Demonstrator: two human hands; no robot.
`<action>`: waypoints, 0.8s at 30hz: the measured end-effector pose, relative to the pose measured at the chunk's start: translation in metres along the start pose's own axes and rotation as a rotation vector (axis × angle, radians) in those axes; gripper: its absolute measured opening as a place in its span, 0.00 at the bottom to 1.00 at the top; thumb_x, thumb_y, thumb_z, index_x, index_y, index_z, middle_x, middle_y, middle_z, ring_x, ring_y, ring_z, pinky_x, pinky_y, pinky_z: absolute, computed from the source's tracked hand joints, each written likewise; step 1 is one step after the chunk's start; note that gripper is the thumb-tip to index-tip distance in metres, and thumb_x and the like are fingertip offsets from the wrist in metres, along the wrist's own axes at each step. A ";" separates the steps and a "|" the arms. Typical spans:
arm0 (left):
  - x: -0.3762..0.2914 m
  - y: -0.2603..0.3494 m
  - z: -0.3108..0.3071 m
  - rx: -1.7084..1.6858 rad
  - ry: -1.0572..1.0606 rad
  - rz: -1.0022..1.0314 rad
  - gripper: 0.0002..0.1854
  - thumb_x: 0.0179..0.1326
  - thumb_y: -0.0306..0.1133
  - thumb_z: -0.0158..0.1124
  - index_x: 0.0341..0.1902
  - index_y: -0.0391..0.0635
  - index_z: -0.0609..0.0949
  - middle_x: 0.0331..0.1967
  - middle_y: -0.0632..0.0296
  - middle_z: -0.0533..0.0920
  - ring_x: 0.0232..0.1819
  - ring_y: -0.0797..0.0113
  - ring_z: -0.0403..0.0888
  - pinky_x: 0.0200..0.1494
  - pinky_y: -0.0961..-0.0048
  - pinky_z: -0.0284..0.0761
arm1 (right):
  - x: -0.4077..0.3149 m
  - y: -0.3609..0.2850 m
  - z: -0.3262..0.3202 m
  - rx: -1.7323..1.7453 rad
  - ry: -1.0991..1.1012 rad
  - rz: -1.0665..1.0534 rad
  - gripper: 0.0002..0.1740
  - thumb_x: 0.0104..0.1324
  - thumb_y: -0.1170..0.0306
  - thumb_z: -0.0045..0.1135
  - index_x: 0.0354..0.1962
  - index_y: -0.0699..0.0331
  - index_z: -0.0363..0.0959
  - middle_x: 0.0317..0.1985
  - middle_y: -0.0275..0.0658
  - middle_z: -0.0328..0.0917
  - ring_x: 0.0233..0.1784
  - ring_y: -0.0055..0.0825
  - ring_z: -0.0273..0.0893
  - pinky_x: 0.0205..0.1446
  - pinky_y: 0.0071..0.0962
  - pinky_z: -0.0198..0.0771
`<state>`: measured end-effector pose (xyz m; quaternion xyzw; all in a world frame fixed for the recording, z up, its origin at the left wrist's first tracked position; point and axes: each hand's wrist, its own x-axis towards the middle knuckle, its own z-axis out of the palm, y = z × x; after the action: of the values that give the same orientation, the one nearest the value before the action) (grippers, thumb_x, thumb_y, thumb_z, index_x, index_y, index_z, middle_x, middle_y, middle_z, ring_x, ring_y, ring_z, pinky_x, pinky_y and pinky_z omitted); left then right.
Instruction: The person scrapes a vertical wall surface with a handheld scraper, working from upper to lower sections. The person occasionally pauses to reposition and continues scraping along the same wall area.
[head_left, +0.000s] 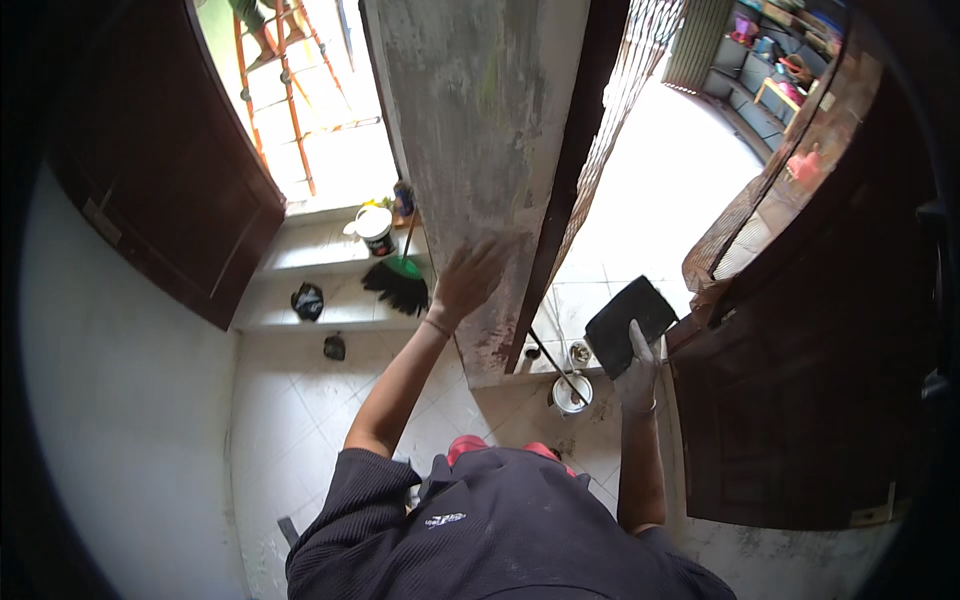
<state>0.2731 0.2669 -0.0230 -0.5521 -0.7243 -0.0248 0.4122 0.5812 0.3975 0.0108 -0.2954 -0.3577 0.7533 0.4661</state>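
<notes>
My left hand lies with its fingers spread against the lower part of a grey, patchy plastered wall section between two doorways; it holds nothing. In my right hand is a dark, roughly rectangular sheet, with a pale-dusted finger laid along its face. The sheet is held away from the wall, in front of the right doorway. Below it on the floor stands a white bucket with a stick leaning in it. A small open can and a dark cup stand on the sill.
Dark wooden doors stand open at left and right. On the left steps are a white pail, a black-bristled broom and a black plastic bag. Outside, a person's legs are on an orange ladder.
</notes>
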 end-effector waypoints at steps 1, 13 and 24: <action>-0.006 -0.001 0.003 -0.009 -0.028 0.024 0.32 0.67 0.49 0.59 0.75 0.62 0.70 0.77 0.73 0.65 0.76 0.70 0.62 0.76 0.49 0.54 | 0.004 -0.003 0.015 -0.238 -0.134 -0.246 0.22 0.77 0.75 0.47 0.66 0.71 0.65 0.59 0.46 0.76 0.62 0.35 0.77 0.67 0.32 0.73; 0.055 -0.086 -0.101 -0.236 0.225 -0.256 0.36 0.64 0.41 0.61 0.77 0.51 0.67 0.80 0.60 0.58 0.81 0.55 0.53 0.81 0.45 0.44 | 0.045 0.003 0.257 -1.328 -0.110 -1.370 0.40 0.68 0.67 0.52 0.77 0.53 0.53 0.80 0.63 0.36 0.84 0.62 0.30 0.81 0.65 0.25; 0.020 -0.066 -0.069 -0.764 0.214 -0.373 0.45 0.51 0.10 0.50 0.78 0.30 0.54 0.80 0.37 0.48 0.82 0.40 0.44 0.82 0.48 0.46 | 0.065 0.032 0.267 -1.203 -0.125 -1.541 0.43 0.62 0.56 0.58 0.73 0.62 0.60 0.76 0.72 0.41 0.79 0.76 0.34 0.76 0.77 0.27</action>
<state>0.2569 0.2227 0.0621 -0.5192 -0.7037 -0.4219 0.2394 0.3321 0.3763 0.1298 -0.1287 -0.8010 -0.0511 0.5824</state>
